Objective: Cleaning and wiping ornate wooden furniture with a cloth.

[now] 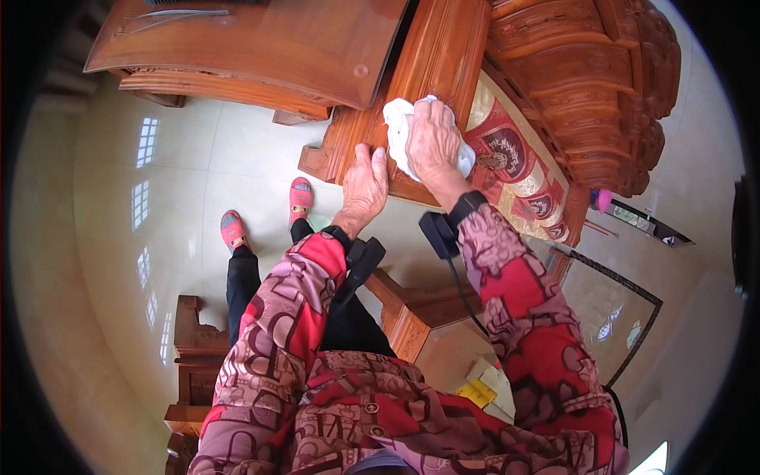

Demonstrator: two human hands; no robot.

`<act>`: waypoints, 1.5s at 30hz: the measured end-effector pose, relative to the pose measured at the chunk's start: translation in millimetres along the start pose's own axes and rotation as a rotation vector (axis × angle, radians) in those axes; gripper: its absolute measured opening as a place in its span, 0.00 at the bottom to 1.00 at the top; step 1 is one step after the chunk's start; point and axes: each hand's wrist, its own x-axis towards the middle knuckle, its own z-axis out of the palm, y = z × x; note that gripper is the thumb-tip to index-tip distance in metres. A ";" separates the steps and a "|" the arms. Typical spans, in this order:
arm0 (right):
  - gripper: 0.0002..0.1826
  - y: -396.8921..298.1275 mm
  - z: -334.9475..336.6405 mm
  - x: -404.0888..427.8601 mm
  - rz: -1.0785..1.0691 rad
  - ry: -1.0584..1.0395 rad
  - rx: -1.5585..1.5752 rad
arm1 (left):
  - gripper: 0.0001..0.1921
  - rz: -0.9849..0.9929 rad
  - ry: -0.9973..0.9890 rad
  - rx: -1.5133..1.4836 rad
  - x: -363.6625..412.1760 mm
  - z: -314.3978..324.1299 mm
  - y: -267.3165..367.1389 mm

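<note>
My right hand presses a bunched white cloth onto the broad, reddish-brown wooden arm of a carved wooden bench. Parts of the cloth stick out on both sides of my fingers. To its left, my left hand rests at the near edge of the same wood, the thumb apart from the fingers and nothing visible in it. A red and gold patterned seat cushion lies just right of the cloth, below the bench's carved backrest.
A wooden table with thin pale strips on it stands close at upper left. Another wooden piece, with papers and a yellow packet on its top, is near my body. A carved chair stands behind at left, on glossy tiles.
</note>
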 end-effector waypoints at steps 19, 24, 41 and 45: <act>0.12 91.6 -6.7 12.4 0.208 0.385 0.587 | 0.21 -0.047 -0.058 0.025 8.2 4.8 11.7; 0.12 68.0 -12.6 9.7 -0.081 0.148 0.052 | 0.20 -0.061 -0.036 0.118 25.8 2.2 20.1; 0.17 65.3 1.6 42.2 0.057 0.164 0.139 | 0.19 -0.044 -0.047 0.196 21.1 3.3 28.7; 0.19 47.0 2.1 41.6 0.103 0.096 0.128 | 0.19 -0.080 -0.055 0.250 22.3 -1.8 23.4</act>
